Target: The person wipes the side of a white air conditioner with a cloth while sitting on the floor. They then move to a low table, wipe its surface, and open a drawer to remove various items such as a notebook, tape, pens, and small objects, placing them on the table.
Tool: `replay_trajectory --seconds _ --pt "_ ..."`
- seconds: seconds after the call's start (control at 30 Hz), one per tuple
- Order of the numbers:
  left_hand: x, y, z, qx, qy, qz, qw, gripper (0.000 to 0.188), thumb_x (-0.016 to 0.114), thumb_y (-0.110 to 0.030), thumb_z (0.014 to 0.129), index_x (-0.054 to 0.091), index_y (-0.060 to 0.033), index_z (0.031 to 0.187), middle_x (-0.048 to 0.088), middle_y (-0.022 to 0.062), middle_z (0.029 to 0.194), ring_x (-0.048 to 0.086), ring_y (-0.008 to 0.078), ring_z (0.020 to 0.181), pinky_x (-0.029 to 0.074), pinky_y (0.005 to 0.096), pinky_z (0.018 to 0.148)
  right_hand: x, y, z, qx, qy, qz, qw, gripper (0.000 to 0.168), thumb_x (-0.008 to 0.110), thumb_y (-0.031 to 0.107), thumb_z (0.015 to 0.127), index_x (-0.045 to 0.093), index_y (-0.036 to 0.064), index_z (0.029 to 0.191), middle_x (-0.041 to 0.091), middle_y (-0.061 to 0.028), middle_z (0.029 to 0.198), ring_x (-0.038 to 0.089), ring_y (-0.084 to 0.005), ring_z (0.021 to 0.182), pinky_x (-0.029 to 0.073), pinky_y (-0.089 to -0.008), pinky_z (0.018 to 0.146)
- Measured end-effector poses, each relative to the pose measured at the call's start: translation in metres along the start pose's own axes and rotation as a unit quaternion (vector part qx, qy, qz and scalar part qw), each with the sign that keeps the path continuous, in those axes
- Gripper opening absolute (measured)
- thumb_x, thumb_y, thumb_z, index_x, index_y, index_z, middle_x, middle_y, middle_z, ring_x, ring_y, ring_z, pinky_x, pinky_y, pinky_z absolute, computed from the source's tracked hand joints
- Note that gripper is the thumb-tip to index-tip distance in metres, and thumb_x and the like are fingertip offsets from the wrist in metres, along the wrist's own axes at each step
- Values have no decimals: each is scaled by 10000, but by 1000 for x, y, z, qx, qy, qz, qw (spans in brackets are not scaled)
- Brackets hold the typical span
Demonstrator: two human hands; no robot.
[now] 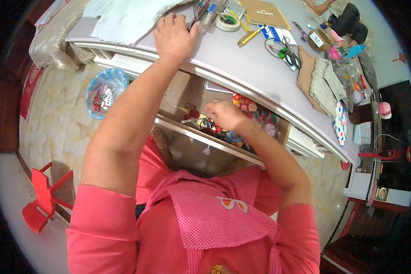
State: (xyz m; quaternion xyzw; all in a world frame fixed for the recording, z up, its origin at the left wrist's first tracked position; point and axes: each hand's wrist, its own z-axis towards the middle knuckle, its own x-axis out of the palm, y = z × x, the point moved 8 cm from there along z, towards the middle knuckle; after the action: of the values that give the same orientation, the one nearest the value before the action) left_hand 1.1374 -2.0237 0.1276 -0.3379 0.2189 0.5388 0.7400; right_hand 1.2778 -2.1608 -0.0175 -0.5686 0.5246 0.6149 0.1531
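Observation:
My left hand (175,37) lies palm down near the table's front edge, its fingers by the dark handles of a tool, partly hidden; whether it grips them I cannot tell. A white fabric piece (123,22) spreads to its left. My right hand (224,114) is inside a pulled-out drawer (178,85), its fingers bent above small mixed items, and no held thing shows. Near its fingertips are a dark red tangle (191,112) and a black cord or band (208,124). A blue ring-shaped item (235,137) lies below the wrist.
On the table are a masking tape roll (228,22), a yellow utility knife (251,36), black-handled scissors (290,58), a brown notebook (265,14) and fabric pieces (323,82). A lined plastic bin (107,93) and red chair (41,202) stand left. Another person (349,20) is at upper right.

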Motion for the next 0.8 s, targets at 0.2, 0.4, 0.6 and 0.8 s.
replay_trajectory --seconds 0.2,0.4,0.6,0.8 --pt "-2 6 -1 -14 15 11 1000 498 531 -489 861 595 -78 1134 523 147 1217 462 323 1144 369 444 958 45 3 42 19 -17 32 999 341 675 158 778 572 47 1083 568 -166 1041 577 -338 978 472 -403 847" --pt "0 6 -1 -30 49 -1 998 479 486 -473 890 580 -75 1139 484 121 1256 390 286 1201 326 429 978 70 0 55 69 43 -50 995 230 622 65 767 610 19 992 581 -204 1071 569 -357 1021 473 -426 858" --pt "-3 2 0 -33 55 -5 998 487 487 -475 889 578 -66 1139 482 126 1264 386 283 1210 326 428 980 34 35 32 -55 -28 5 998 187 680 98 748 603 27 902 616 -184 884 611 -336 855 491 -414 754" --pt "-1 10 -4 -35 39 8 999 486 485 -478 891 579 -70 1139 481 125 1267 392 284 1205 332 429 976 -125 66 -18 -17 -122 204 971 139 699 108 771 615 37 856 601 -54 781 568 -130 694 462 -260 613"
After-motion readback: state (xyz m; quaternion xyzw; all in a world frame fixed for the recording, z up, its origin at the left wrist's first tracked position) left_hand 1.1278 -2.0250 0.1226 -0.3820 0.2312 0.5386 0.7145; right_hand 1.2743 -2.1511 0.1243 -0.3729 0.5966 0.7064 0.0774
